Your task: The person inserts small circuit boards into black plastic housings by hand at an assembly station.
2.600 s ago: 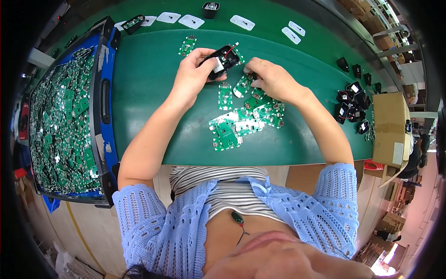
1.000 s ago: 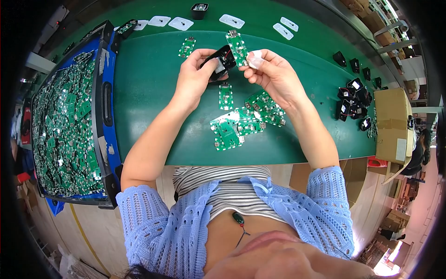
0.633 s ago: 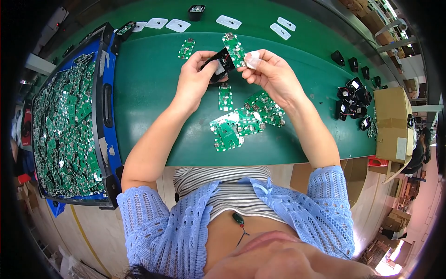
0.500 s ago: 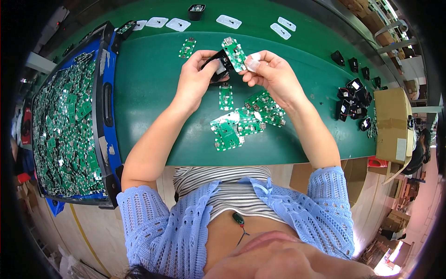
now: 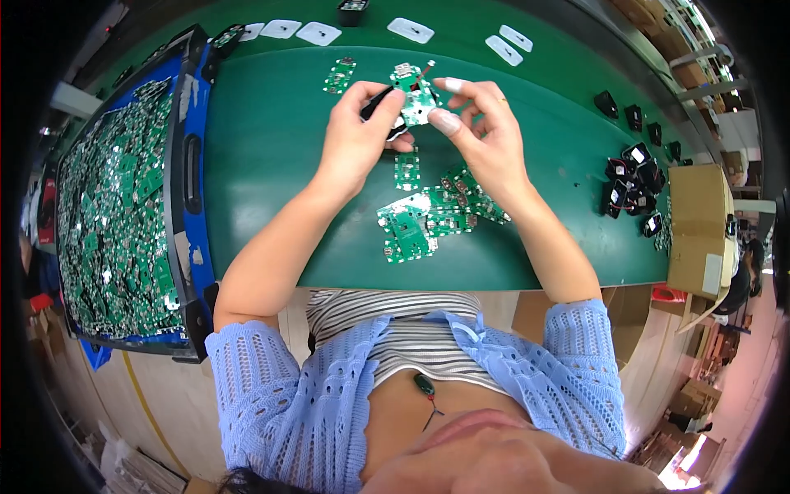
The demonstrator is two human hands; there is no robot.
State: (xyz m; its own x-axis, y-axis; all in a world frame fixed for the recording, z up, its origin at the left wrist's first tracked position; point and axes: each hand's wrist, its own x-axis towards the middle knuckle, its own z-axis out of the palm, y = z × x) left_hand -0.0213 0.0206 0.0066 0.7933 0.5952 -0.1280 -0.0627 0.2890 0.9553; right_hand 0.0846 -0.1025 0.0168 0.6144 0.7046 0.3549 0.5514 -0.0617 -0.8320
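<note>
Circuit board is overlapping a black casing in the upper centre of the frame, the left hand pinching the casing. Beside it, the right hand is holding thumb and forefinger apart; whether it's touching the board, I can't tell. Loose boards are lying below on the surface.

A blue crate stood at the left of the green bench. White plates lay spread along the far side. At the bench's right end stood a carton with a pale label, a red object near its lower corner. A yellow line crossed the pale floor. A person showed near the right edge.
</note>
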